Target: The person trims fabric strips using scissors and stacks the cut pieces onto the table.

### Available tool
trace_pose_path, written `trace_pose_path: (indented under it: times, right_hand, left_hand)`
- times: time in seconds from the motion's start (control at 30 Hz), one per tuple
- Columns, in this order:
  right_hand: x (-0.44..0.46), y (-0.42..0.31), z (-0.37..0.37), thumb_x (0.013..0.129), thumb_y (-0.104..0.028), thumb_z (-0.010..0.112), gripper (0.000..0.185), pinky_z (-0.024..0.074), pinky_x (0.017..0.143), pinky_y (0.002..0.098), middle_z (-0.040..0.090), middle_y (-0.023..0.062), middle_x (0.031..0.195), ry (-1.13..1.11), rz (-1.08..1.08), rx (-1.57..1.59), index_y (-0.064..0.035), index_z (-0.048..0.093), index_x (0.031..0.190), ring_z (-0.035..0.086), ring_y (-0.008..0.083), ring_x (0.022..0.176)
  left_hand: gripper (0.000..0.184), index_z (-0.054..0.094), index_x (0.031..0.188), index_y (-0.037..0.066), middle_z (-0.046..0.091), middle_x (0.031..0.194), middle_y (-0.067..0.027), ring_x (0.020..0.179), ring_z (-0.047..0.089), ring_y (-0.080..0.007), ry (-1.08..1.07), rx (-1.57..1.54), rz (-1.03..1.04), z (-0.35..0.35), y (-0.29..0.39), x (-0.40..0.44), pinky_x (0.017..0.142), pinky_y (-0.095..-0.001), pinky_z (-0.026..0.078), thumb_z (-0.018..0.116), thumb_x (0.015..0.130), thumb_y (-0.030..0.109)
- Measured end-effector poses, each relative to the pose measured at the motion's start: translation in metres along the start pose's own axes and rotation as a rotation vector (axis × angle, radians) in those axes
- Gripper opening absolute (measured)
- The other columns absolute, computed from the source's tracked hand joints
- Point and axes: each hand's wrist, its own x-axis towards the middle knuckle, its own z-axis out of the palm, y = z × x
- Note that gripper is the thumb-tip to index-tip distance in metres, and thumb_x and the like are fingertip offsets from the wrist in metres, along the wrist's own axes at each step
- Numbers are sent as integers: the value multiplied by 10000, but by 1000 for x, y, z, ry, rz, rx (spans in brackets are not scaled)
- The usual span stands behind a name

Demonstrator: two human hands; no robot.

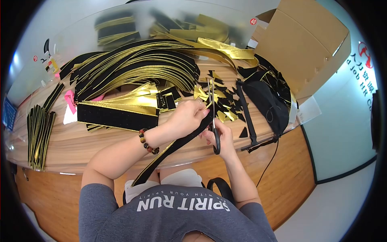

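We sit at a wood-grain surface (72, 147), both forearms bent inward so our two hands meet near the centre of view. Our left arm reaches in from eight o'clock, with one beaded bracelet (148, 141) at the wrist; the left hand (186, 117) is palm-down, fingers pinched on one black strip (181, 142) with gold edging. That strip slants away towards seven o'clock, down to our lap. Our right arm comes up from five o'clock, and the right hand (224, 136) is curled round the handles of one pair of scissors (214, 115), blades pointing to twelve. We cannot tell whether the fingertips of the two hands touch.

Black and gold scraps (227, 103), too many to count, lie between one and two o'clock. One large heap of long strips (133, 66) curves across ten to eleven o'clock; one smaller bundle (40, 137) rests at nine. One cardboard box (304, 44) stands at two.
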Motion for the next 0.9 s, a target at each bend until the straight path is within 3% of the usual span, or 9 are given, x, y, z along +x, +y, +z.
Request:
trace_pose_path:
  times: [0.07, 0.23, 0.3, 0.43, 0.5, 0.63, 0.7, 0.9]
  right_hand:
    - [-2, -7, 3, 774, -403, 654, 421, 392, 480, 180, 584, 32, 703, 24, 66, -9, -15, 534, 882, 520, 74, 587]
    - [6, 10, 1, 770, -422, 650, 449, 400, 501, 185, 579, 36, 698, -3, 146, -55, -9, 531, 901, 528, 79, 600]
    - [10, 18, 3, 795, -431, 617, 466, 409, 535, 195, 569, 50, 696, -47, -47, 107, 2, 518, 934, 535, 85, 620]
    - [10, 17, 6, 817, -436, 586, 476, 411, 556, 202, 563, 62, 696, -30, -93, 155, 10, 507, 961, 533, 87, 629]
    - [12, 21, 5, 819, -247, 619, 250, 367, 465, 173, 630, 32, 708, -5, -121, 212, -25, 538, 899, 535, 53, 560]
    - [10, 13, 3, 823, -245, 616, 251, 367, 472, 174, 630, 38, 707, 32, -9, 81, -17, 536, 893, 511, 49, 537]
    - [11, 9, 4, 808, -425, 607, 450, 404, 528, 214, 567, 63, 686, 44, 126, 19, 6, 517, 903, 517, 91, 583]
    - [18, 28, 3, 805, -453, 599, 477, 405, 538, 211, 573, 60, 689, -6, -91, 142, 8, 511, 892, 539, 102, 611]
  left_hand:
    - [210, 574, 733, -41, 583, 579, -146, 495, 578, -203, 44, -177, -12, 6, -9, 5, 484, -324, 448, 498, 865, 103]
    - [221, 562, 759, -45, 594, 604, -118, 511, 590, -165, -67, -277, -126, 0, -12, 12, 473, -287, 466, 462, 892, 100]
    - [231, 548, 777, -45, 601, 626, -95, 513, 589, -132, -132, -299, -209, -2, -9, 12, 461, -253, 472, 425, 916, 92]
    - [234, 539, 750, -48, 594, 605, -104, 493, 603, -165, -164, -133, -108, 0, -8, 13, 447, -261, 478, 425, 910, 80]
    - [231, 539, 747, -50, 594, 604, -104, 490, 603, -166, -208, -211, -172, -1, -7, 14, 442, -260, 475, 427, 907, 75]
    - [229, 536, 749, -53, 591, 597, -104, 484, 602, -172, -174, -224, -133, 4, -14, 18, 436, -261, 474, 431, 906, 77]
    - [226, 537, 756, -54, 590, 596, -105, 478, 602, -178, -171, -356, -229, 5, -16, 20, 433, -261, 475, 437, 906, 82]
    - [214, 539, 768, -49, 588, 586, -101, 475, 602, -180, -246, -140, -162, 2, -21, 24, 432, -273, 481, 448, 903, 90]
